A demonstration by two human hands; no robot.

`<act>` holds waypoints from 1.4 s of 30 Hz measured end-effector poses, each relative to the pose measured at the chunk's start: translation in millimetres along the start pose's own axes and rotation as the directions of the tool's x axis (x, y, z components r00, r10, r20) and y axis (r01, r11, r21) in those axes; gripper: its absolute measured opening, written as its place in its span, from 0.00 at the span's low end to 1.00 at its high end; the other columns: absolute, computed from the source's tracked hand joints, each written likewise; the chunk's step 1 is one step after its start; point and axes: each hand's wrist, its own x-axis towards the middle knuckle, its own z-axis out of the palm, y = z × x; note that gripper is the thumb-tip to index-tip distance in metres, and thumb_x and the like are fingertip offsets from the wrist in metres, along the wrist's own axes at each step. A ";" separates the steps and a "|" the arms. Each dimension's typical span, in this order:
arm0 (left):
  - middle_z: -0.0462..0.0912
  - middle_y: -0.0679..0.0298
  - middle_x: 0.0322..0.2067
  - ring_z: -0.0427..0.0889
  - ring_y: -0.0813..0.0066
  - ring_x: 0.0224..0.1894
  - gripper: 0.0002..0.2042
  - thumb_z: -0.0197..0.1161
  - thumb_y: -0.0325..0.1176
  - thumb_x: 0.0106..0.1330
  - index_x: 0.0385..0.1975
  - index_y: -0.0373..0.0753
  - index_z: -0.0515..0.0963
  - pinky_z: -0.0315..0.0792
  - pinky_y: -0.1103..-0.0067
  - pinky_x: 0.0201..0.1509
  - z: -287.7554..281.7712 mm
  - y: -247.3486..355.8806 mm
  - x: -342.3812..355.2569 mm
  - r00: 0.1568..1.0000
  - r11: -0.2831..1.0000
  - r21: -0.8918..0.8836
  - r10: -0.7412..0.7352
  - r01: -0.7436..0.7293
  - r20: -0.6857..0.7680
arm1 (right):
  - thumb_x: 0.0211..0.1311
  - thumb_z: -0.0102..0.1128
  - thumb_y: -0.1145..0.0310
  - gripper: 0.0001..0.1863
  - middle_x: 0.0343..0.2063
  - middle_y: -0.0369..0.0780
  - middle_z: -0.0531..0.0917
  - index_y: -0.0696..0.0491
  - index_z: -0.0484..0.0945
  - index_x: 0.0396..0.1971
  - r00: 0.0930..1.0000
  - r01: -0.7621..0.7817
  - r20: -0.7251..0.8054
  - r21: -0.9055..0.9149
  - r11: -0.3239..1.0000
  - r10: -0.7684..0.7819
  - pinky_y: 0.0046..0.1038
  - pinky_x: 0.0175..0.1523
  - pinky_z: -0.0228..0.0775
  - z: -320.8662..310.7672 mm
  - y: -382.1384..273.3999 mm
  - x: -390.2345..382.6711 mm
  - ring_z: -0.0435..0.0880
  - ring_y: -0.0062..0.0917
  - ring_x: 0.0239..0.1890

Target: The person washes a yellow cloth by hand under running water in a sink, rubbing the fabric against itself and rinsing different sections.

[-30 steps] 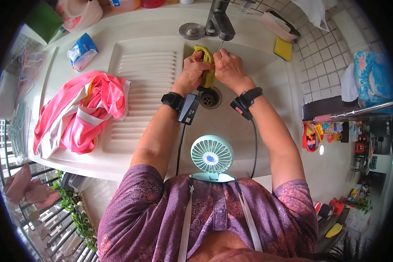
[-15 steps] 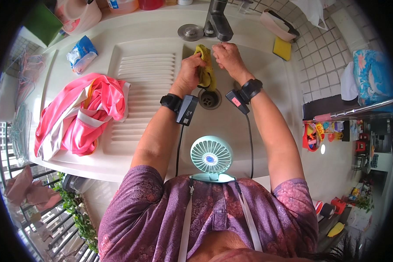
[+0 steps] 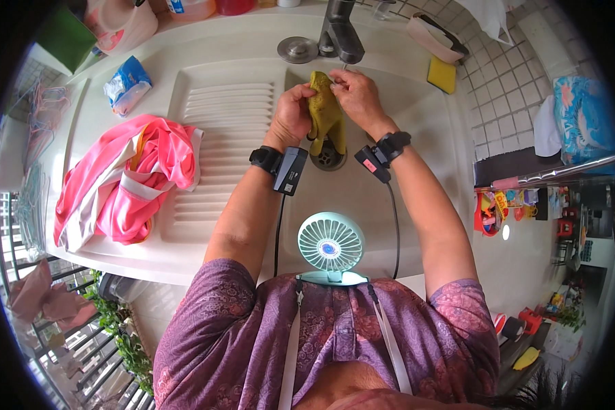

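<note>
Over the sink's drain (image 3: 329, 156) hangs a limp, olive-yellow cloth (image 3: 326, 113), its lower end split into hanging parts. Whether it is a glove or a folded rag, I cannot tell. My left hand (image 3: 292, 115) is closed on its left edge, thumb toward the top. My right hand (image 3: 359, 99) has its fingertips pinched together at the cloth's upper right edge, just below the dark faucet (image 3: 342, 41). Some of the right fingertips are hidden. Each wrist wears a black strap with a small box.
A pink and white garment (image 3: 133, 181) lies on the ribbed washboard (image 3: 225, 137) at left, below a blue-white packet (image 3: 128, 85). A drain plug (image 3: 298, 49) sits beside the faucet, a yellow sponge (image 3: 441, 75) on the right rim. A small fan (image 3: 331, 242) hangs at my chest.
My right hand has come from a fist under the faucet to a pinch at the cloth's edge. The cloth has spread wider and hangs lower over the drain.
</note>
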 end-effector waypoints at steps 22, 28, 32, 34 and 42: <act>0.77 0.60 0.35 0.77 0.70 0.35 0.09 0.52 0.30 0.63 0.39 0.32 0.72 0.73 0.74 0.41 -6.6 0.4 1.7 0.995 0.998 0.055 0.001 -0.007 0.103 | 0.50 0.54 0.73 0.04 0.24 0.44 0.80 0.57 0.76 0.25 0.986 -0.132 0.100 -0.035 0.991 0.135 0.34 0.35 0.71 -14.5 -5.1 0.0 0.79 0.39 0.30; 0.77 0.62 0.33 0.76 0.72 0.34 0.09 0.51 0.31 0.64 0.38 0.34 0.72 0.72 0.76 0.39 -7.8 -1.0 2.4 0.998 0.998 0.060 0.023 -0.027 0.063 | 0.51 0.51 0.76 0.03 0.23 0.43 0.78 0.55 0.74 0.26 0.991 0.130 0.031 -0.162 0.978 -0.127 0.36 0.33 0.70 -13.9 -12.8 -1.7 0.78 0.40 0.28; 0.77 0.62 0.33 0.76 0.73 0.34 0.09 0.50 0.32 0.65 0.38 0.34 0.72 0.71 0.77 0.40 -1.3 -1.1 0.6 0.999 0.996 0.078 0.033 -0.037 0.042 | 0.51 0.53 0.77 0.03 0.24 0.43 0.78 0.56 0.74 0.27 0.981 0.187 0.090 -0.199 0.962 -0.172 0.34 0.33 0.71 -13.0 -17.6 -3.0 0.78 0.39 0.27; 0.77 0.62 0.32 0.76 0.74 0.34 0.09 0.51 0.32 0.65 0.37 0.34 0.73 0.71 0.78 0.39 0.8 -0.7 -0.3 0.999 0.994 0.094 0.045 -0.047 0.019 | 0.50 0.52 0.77 0.03 0.24 0.43 0.79 0.56 0.75 0.26 0.975 0.212 0.125 -0.247 0.946 -0.186 0.34 0.32 0.71 -12.0 -18.0 -3.1 0.78 0.38 0.27; 0.78 0.63 0.28 0.76 0.76 0.29 0.07 0.58 0.30 0.60 0.30 0.31 0.76 0.71 0.79 0.33 -5.3 -4.9 5.3 0.996 0.980 0.184 0.082 -0.072 -0.047 | 0.45 0.51 0.75 0.02 0.21 0.43 0.79 0.56 0.73 0.21 0.940 0.301 0.297 -0.493 0.816 -0.168 0.33 0.28 0.71 -11.1 -28.6 0.6 0.80 0.33 0.26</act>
